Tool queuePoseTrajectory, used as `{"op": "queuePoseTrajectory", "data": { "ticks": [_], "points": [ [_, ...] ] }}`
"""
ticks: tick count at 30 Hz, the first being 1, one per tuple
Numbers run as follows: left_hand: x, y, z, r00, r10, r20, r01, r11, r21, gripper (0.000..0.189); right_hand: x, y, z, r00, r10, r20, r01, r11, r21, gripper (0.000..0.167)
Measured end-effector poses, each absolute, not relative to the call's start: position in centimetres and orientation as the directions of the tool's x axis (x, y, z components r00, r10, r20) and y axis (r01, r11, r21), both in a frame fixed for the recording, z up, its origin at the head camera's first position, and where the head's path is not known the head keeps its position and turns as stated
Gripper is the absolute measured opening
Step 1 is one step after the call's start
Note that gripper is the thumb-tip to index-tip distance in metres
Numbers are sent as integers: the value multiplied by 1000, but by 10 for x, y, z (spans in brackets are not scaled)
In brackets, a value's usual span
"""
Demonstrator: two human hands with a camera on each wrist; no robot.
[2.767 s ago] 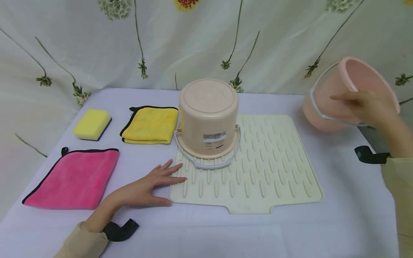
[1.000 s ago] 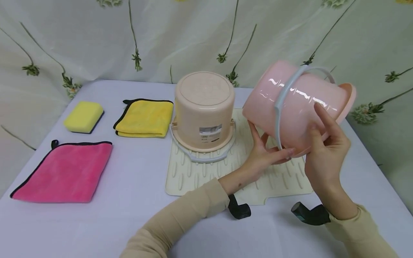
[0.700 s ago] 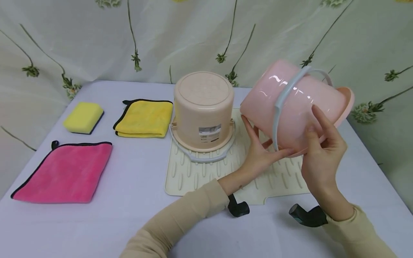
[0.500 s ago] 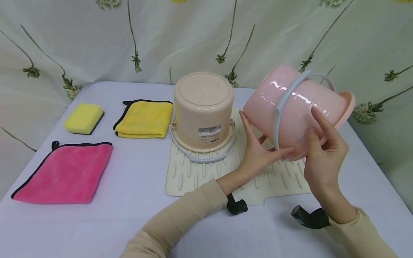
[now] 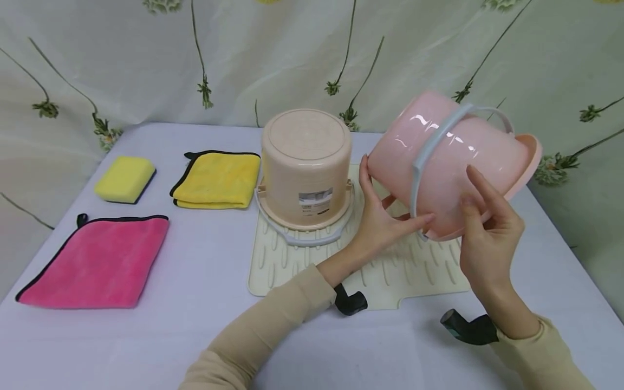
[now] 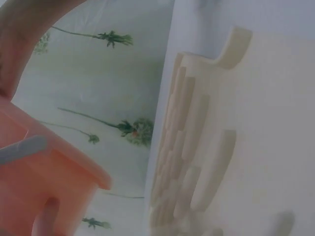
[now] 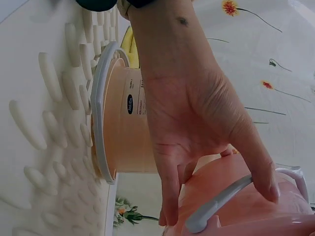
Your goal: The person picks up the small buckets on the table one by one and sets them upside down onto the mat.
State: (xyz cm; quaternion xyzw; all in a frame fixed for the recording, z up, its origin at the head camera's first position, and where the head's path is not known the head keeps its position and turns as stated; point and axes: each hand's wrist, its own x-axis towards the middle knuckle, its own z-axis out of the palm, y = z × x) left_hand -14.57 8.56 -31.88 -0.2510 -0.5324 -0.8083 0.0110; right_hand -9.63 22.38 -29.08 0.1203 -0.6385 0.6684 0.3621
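Observation:
A pink bucket [image 5: 468, 154] hangs tilted above the right part of the cream drying mat [image 5: 429, 276]. Its mouth faces right and its grey handle [image 5: 440, 134] crosses the side. My left hand [image 5: 377, 222] supports the base end, thumb on the near side and fingers spread underneath. With thumb and fingers, my right hand [image 5: 489, 244] holds the rim end; some of its fingertips are hidden. Beside them, a beige bucket [image 5: 306, 173] stands upside down on the mat. In the right wrist view the left hand [image 7: 182, 103] has its thumb by the handle [image 7: 216, 201].
To the left lie a folded yellow cloth [image 5: 219, 179], a yellow sponge [image 5: 125, 179] with a dark underside, and a pink cloth [image 5: 97, 262] with black edging. A flowered curtain [image 5: 273, 54] hangs behind the white-covered table [image 5: 195, 303].
The pink bucket has come from the far right to above the mat and turned. My left hand has left the mat's edge for the bucket. Lately it has shifted slightly left along the base.

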Motion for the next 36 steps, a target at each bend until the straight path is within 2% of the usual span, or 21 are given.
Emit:
{"op": "queuePoseTrajectory", "data": {
  "ticks": [4,7,12,18,21,24,26,29,33,36],
  "points": [
    [-152,83,-321,-859,279,429,299,-405,864,128,-92,229,-296,-694,292,658,-650,138,-747,36],
    [-150,81,-316,-844,277,460,338,-392,856,122,-91,231,-298,-682,268,680,-667,155,-729,37],
    [-146,78,-310,-840,273,469,342,-404,848,115,-89,235,-298,-690,215,691,-694,77,-716,43],
    [-149,72,-306,-843,311,439,294,-416,861,118,-81,253,-289,-728,69,682,-684,-21,-729,63],
    [-150,66,-303,-839,324,437,299,-397,868,117,-77,274,-277,-764,146,628,-633,18,-774,65],
    [-152,59,-303,-832,350,430,310,-350,884,118,-77,293,-261,-796,245,553,-534,144,-833,59],
    [-154,55,-306,-821,374,431,329,-306,893,120,-81,301,-251,-826,242,510,-465,219,-858,56],
    [-159,51,-316,-801,407,440,368,-246,897,124,-90,307,-242,-884,125,450,-394,317,-863,54],
    [-168,50,-329,-758,437,485,463,-164,871,125,-107,311,-239,-944,-92,315,-329,291,-899,58],
    [-172,49,-333,-722,447,529,562,-67,824,123,-117,310,-244,-950,-192,246,-290,248,-924,62]
  ]
}}
